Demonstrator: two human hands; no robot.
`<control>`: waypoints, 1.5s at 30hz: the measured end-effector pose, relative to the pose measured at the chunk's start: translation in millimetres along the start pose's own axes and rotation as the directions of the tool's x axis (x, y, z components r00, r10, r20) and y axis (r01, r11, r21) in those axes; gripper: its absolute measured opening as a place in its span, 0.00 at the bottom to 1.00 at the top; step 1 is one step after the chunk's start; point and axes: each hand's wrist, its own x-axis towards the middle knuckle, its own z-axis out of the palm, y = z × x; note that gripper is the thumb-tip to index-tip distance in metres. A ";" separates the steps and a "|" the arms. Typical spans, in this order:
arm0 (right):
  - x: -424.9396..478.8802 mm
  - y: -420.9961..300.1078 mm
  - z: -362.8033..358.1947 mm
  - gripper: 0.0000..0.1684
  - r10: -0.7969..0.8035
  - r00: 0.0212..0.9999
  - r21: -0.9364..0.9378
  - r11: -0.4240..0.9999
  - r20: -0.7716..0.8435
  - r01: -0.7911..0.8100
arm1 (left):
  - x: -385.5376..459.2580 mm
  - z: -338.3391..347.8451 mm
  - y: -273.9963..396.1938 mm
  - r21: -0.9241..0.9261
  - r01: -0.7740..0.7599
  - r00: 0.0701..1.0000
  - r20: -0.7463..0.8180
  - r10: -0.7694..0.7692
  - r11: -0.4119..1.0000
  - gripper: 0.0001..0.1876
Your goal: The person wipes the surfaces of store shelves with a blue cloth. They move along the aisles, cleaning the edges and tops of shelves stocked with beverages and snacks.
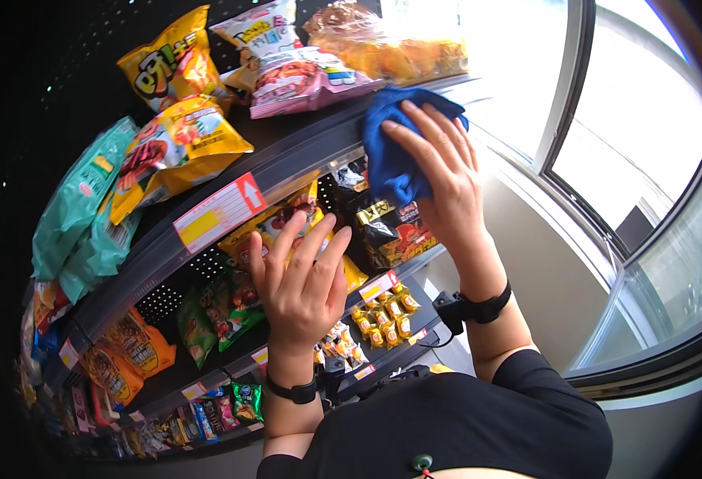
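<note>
A blue cloth (390,158) lies under the spread fingers of my right hand (449,179), which holds it against the right end of the upper shelf's dark front edge (321,141). My left hand (303,287) is empty, its fingers apart. It hovers in front of the second shelf, below and right of a red-and-white price label (220,212). Yellow snack bags (255,239) show partly behind those fingers. To the right of them, black-and-red snack packs (395,233) sit below the cloth.
Yellow snack bags (180,149), a pink-edged bag (303,81) and teal bags (81,215) stand on the upper shelf. Lower down are orange bags (129,356) and small yellow packets (387,320). A window frame (566,90) borders the shelving at right.
</note>
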 end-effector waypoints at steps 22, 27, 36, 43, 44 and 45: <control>-145.2 -12.5 -9.0 0.18 0.153 0.791 0.597 0.576 0.592 -0.558 | -152.5 98.8 21.5 -0.673 0.729 0.665 0.655 -0.358 0.122 0.26; -152.3 -7.2 -9.9 0.17 0.127 0.760 0.480 0.706 0.638 -0.521 | -171.6 73.4 -0.8 -0.694 0.719 0.567 0.613 -0.551 -0.032 0.24; -161.9 -11.0 13.0 0.08 0.061 0.759 0.571 0.620 0.648 -0.537 | -110.9 -63.1 -23.0 -0.814 0.460 -0.020 0.389 -0.921 -0.354 0.34; -145.7 -14.4 6.4 0.07 0.184 0.663 0.473 0.566 0.726 -0.675 | -111.5 -135.5 -66.9 -0.448 0.380 0.211 -0.810 -0.548 0.809 0.26; -146.9 -15.8 11.0 0.06 0.175 0.665 0.510 0.512 0.726 -0.692 | -109.3 -134.5 -72.7 -0.308 0.319 0.397 -0.816 -0.421 0.896 0.24; -145.2 -19.8 14.5 0.05 0.172 0.634 0.509 0.456 0.754 -0.730 | -105.4 -137.9 -77.0 -0.203 0.288 0.508 -0.796 -0.330 0.936 0.21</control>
